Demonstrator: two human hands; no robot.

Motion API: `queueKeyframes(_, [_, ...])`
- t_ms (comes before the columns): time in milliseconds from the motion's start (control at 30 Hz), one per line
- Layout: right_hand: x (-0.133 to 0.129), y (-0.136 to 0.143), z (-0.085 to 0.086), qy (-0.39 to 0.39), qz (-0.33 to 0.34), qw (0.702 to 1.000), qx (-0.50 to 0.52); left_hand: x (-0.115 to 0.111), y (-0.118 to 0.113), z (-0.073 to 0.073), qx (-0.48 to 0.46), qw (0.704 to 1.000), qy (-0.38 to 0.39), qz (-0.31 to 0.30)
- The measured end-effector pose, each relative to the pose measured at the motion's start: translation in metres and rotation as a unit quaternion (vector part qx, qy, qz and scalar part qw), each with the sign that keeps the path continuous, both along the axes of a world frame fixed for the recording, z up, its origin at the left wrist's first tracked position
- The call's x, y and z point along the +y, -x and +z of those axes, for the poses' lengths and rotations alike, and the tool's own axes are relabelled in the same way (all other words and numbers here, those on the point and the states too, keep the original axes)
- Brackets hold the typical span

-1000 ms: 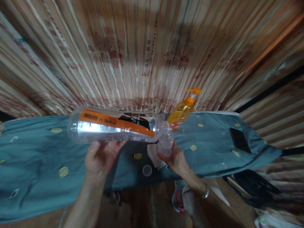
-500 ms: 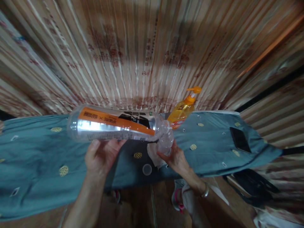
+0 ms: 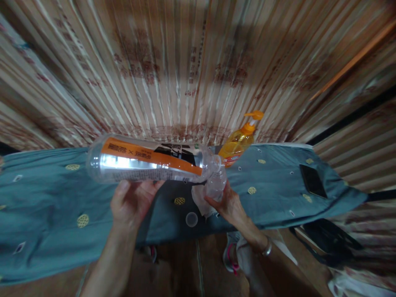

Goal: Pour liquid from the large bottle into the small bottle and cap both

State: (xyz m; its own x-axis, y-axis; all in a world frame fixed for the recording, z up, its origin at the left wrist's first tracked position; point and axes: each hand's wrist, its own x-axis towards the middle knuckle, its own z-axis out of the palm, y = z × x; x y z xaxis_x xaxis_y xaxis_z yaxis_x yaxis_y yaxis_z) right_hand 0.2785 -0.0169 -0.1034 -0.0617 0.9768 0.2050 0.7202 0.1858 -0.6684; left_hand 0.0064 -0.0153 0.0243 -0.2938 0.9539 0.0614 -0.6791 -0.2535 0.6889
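Note:
My left hand (image 3: 133,201) is closed around the underside of a large clear plastic bottle (image 3: 151,161) with an orange, silver and black label. The bottle lies almost level, its neck pointing right. My right hand (image 3: 227,203) grips a small clear plastic bottle (image 3: 215,185), held roughly upright. The large bottle's neck meets the small one's mouth. Whether liquid passes between them I cannot tell. Beneath the small bottle lies a crumpled white tissue (image 3: 201,200). A round translucent cap (image 3: 192,220) rests just nearer to me.
Behind the small bottle stands an orange pump bottle (image 3: 236,145) of yellow liquid. A black phone (image 3: 312,180) lies at the right on the teal tablecloth (image 3: 49,198). Pleated curtains (image 3: 173,62) hang behind the table. A black bag (image 3: 329,241) is low at the right.
Both hands and the two bottles have stayed nearly where they were. The large bottle has turned slightly about its length, and its label reads a little differently.

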Motion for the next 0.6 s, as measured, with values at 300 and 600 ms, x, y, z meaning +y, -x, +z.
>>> queueKeyframes(300, [0.0001, 0.0013, 0.0008, -0.005, -0.007, 1.000, -0.003, 0.0003, -0.0037, 0.0015, -0.008, 1.000, 0.010, 0.021])
queueKeyframes(600, [-0.0001, -0.0003, 0.0047, 0.015, -0.011, 1.000, 0.010, 0.0003, -0.0022, -0.0019, -0.002, 1.000, -0.005, 0.017])
